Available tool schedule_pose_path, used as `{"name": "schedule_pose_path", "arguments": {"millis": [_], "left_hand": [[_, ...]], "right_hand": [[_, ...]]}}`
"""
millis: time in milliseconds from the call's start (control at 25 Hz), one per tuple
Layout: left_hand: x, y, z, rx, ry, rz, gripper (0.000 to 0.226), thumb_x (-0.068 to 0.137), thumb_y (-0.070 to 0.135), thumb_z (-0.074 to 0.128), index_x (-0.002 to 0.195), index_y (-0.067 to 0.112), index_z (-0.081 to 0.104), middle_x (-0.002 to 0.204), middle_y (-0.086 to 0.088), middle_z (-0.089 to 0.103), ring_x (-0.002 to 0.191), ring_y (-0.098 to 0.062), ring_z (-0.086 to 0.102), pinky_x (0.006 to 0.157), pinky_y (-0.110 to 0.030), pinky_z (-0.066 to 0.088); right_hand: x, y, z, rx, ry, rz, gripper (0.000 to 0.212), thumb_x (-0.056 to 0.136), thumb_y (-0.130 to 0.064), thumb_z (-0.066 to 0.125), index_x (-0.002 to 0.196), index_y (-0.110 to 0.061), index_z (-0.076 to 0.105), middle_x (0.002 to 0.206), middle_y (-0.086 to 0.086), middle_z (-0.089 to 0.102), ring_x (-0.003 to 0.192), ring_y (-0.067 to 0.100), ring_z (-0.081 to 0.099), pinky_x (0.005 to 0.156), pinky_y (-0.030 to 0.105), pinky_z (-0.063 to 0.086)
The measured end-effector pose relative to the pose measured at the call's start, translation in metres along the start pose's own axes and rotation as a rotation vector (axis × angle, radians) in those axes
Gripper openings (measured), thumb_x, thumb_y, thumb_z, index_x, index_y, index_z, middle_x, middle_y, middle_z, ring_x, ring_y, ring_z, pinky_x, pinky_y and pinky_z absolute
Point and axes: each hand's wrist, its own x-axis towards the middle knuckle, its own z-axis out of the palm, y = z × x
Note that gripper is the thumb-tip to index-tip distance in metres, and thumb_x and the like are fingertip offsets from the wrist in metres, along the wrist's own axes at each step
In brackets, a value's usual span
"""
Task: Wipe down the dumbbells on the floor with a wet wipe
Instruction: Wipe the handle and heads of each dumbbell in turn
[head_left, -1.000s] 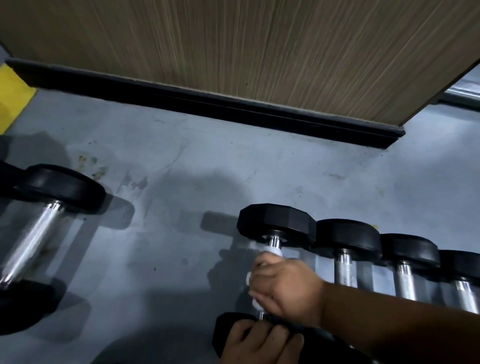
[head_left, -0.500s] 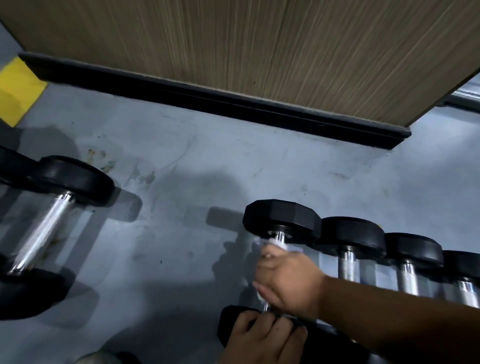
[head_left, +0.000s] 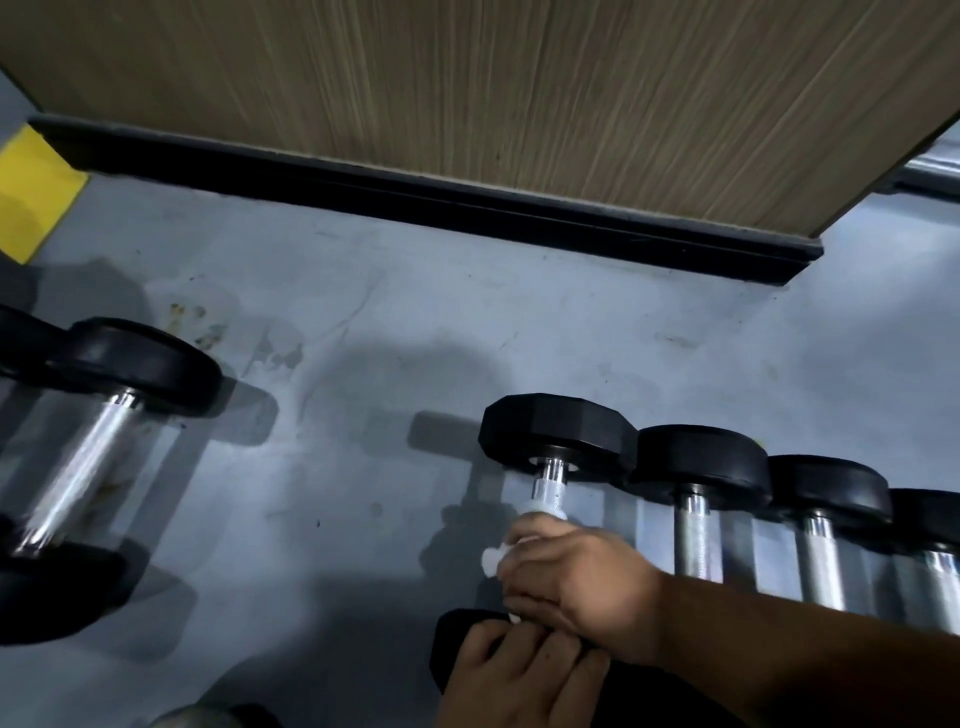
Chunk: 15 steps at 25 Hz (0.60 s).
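Since the earlier frame the right hand (head_left: 576, 582) has slid down the handle, baring more knurled steel. It grips the white wet wipe (head_left: 540, 512) around the dumbbell (head_left: 558, 434), whose long axis runs from viewer toward the wall. The left hand (head_left: 519, 675) rests fingers-flat on its near head. Dumbbell lies on the grey floor (head_left: 337, 467).

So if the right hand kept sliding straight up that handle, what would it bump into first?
Most likely the far black head of the dumbbell: the right hand grips the handle through the wet wipe.
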Motion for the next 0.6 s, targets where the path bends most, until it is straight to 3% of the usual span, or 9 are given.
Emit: {"name": "schedule_pose_path", "arguments": {"millis": [40, 80, 120, 160, 240, 320, 480, 600], "left_hand": [[0.014, 0.035, 0.011, -0.217, -0.257, -0.34, 0.028, 0.087, -0.012, 0.068, 0.095, 0.013, 0.059, 0.081, -0.004, 0.06, 0.078, -0.024, 0.058, 0.088, -0.035, 0.048], [0.017, 0.044, 0.008, -0.16, -0.276, -0.462, 0.014, 0.095, 0.0, 0.065, 0.105, 0.006, 0.057, 0.091, -0.016, 0.063, 0.081, -0.027, 0.06, 0.087, -0.039, 0.05], [0.009, 0.035, 0.003, -0.06, -0.254, -0.279, 0.011, 0.099, 0.01, 0.063, 0.108, 0.008, 0.057, 0.094, -0.015, 0.065, 0.082, -0.025, 0.06, 0.083, -0.038, 0.05], [-0.006, 0.002, -0.02, -0.103, -0.257, -0.059, 0.005, 0.102, 0.02, 0.057, 0.105, 0.016, 0.059, 0.093, -0.008, 0.065, 0.08, -0.02, 0.057, 0.078, -0.036, 0.047], [-0.028, -0.042, -0.07, -0.163, -0.175, 0.37, 0.02, 0.101, 0.037, 0.044, 0.101, 0.031, 0.063, 0.086, 0.005, 0.062, 0.078, -0.015, 0.051, 0.071, -0.032, 0.035], [-0.029, -0.051, -0.085, -0.37, -0.109, 0.588, 0.023, 0.095, 0.048, 0.05, 0.107, 0.037, 0.067, 0.092, 0.011, 0.063, 0.081, -0.013, 0.055, 0.074, -0.029, 0.035], [-0.017, -0.054, -0.08, -0.317, -0.324, 0.815, 0.047, 0.087, 0.061, 0.054, 0.127, 0.036, 0.058, 0.126, 0.016, 0.059, 0.116, -0.007, 0.058, 0.097, -0.023, 0.038], [-0.005, -0.08, -0.088, -0.25, -0.443, 0.909, 0.061, 0.083, 0.057, 0.054, 0.136, 0.027, 0.049, 0.148, 0.005, 0.051, 0.137, -0.016, 0.05, 0.107, -0.028, 0.046]], "right_hand": [[-0.004, 0.0, 0.0, 0.025, -0.025, -0.022, 0.029, 0.107, -0.042, 0.049, 0.098, -0.025, 0.07, 0.11, -0.016, 0.067, 0.122, 0.013, 0.052, 0.089, 0.034, 0.052], [-0.005, 0.002, -0.002, 0.016, -0.048, -0.042, 0.028, 0.107, -0.044, 0.049, 0.104, -0.026, 0.07, 0.119, -0.018, 0.066, 0.126, 0.011, 0.05, 0.09, 0.034, 0.053], [-0.005, 0.005, -0.005, -0.017, -0.061, -0.058, 0.028, 0.107, -0.046, 0.049, 0.109, -0.029, 0.07, 0.128, -0.019, 0.063, 0.131, 0.01, 0.048, 0.092, 0.034, 0.054], [-0.005, 0.009, -0.007, -0.066, -0.058, -0.068, 0.029, 0.106, -0.048, 0.048, 0.115, -0.031, 0.069, 0.138, -0.019, 0.058, 0.137, 0.009, 0.045, 0.095, 0.035, 0.054], [-0.007, 0.015, -0.008, -0.172, -0.006, -0.031, 0.036, 0.105, -0.051, 0.046, 0.129, -0.031, 0.064, 0.152, -0.016, 0.048, 0.146, 0.01, 0.037, 0.098, 0.038, 0.054], [-0.008, 0.019, -0.009, -0.203, 0.076, 0.052, 0.043, 0.105, -0.049, 0.045, 0.138, -0.025, 0.059, 0.157, -0.013, 0.043, 0.149, 0.012, 0.033, 0.099, 0.04, 0.054], [-0.002, 0.025, -0.009, -0.207, 0.145, 0.012, 0.034, 0.105, -0.035, 0.048, 0.124, -0.017, 0.07, 0.14, -0.007, 0.063, 0.139, 0.019, 0.051, 0.101, 0.038, 0.054], [0.005, 0.018, -0.016, -0.254, 0.12, -0.032, 0.039, 0.106, -0.034, 0.043, 0.118, -0.014, 0.075, 0.128, -0.004, 0.071, 0.13, 0.019, 0.06, 0.1, 0.036, 0.055]]}}
